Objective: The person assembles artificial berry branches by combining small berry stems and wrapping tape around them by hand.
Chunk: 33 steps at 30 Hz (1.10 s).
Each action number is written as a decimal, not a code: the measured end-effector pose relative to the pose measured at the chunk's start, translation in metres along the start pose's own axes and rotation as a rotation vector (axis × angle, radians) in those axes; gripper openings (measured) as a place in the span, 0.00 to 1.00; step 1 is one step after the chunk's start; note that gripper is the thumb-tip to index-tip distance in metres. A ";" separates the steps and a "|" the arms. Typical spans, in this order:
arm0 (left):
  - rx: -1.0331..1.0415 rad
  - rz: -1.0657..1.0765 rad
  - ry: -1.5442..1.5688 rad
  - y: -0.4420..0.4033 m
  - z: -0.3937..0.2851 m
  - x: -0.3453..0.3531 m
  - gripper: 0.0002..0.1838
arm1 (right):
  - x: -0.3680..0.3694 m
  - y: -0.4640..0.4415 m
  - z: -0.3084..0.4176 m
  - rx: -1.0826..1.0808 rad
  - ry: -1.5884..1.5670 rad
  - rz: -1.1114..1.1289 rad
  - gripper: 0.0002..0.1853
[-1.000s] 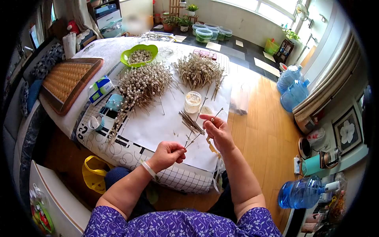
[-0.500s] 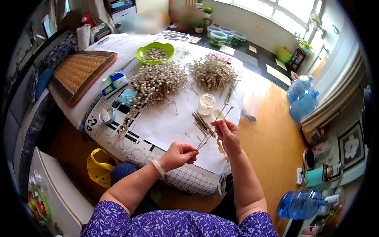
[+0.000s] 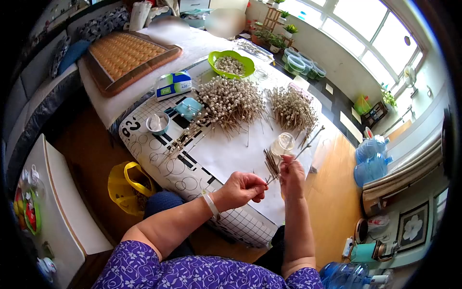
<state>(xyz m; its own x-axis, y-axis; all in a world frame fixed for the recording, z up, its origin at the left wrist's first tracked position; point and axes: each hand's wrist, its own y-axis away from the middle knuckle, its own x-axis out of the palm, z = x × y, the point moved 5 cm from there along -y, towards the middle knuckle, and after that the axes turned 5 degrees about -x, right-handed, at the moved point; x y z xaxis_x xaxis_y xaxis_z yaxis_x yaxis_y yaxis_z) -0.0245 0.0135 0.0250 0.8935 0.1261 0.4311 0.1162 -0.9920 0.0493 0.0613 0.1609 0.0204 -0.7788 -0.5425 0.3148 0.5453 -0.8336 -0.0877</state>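
My left hand (image 3: 239,191) is closed in a pinch on the lower ends of thin brown stems. The upper part of these stems (image 3: 309,143) runs up through the closed fingers of my right hand (image 3: 292,177), with small buds near the tip. Just beyond my hands lie a small bundle of short brown sticks (image 3: 271,164) and a clear round jar (image 3: 283,143). Farther back on the white paper are two heaps of dried stems, one with pale round beads (image 3: 230,102) and one denser and browner (image 3: 292,107).
A green bowl (image 3: 247,62) of pale beads stands behind the heaps. Left of them are a tissue pack (image 3: 173,85), a light blue box (image 3: 189,108) and a small tub (image 3: 158,123). A yellow bag (image 3: 120,190) sits below the table's left edge. Water bottles (image 3: 370,168) stand at right.
The camera view has turned, so the table things sit farther right. The two stem tips, spread apart before, now lie close together. Both hands still grip the stems.
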 end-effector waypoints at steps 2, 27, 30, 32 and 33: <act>0.029 0.066 0.038 0.003 0.003 0.004 0.06 | 0.025 -0.015 -0.017 -0.016 0.404 0.173 0.18; 0.079 -0.255 0.040 -0.009 0.000 -0.022 0.07 | 0.028 -0.004 -0.020 0.141 0.194 0.164 0.06; 0.081 -0.279 -0.092 -0.016 0.010 -0.024 0.07 | 0.021 0.027 -0.004 0.147 0.114 0.189 0.06; 0.086 -0.264 -0.154 -0.024 0.020 -0.021 0.06 | 0.015 0.038 -0.005 0.105 0.115 0.194 0.06; 0.095 -0.268 -0.171 -0.026 0.025 -0.019 0.06 | 0.012 0.041 -0.009 0.074 0.093 0.189 0.06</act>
<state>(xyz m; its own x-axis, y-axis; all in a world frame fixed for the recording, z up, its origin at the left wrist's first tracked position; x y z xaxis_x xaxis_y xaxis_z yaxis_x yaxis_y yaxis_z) -0.0335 0.0376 -0.0070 0.8845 0.3898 0.2565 0.3897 -0.9194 0.0533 0.0713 0.1191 0.0120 -0.6842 -0.6983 0.2104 0.7027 -0.7084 -0.0661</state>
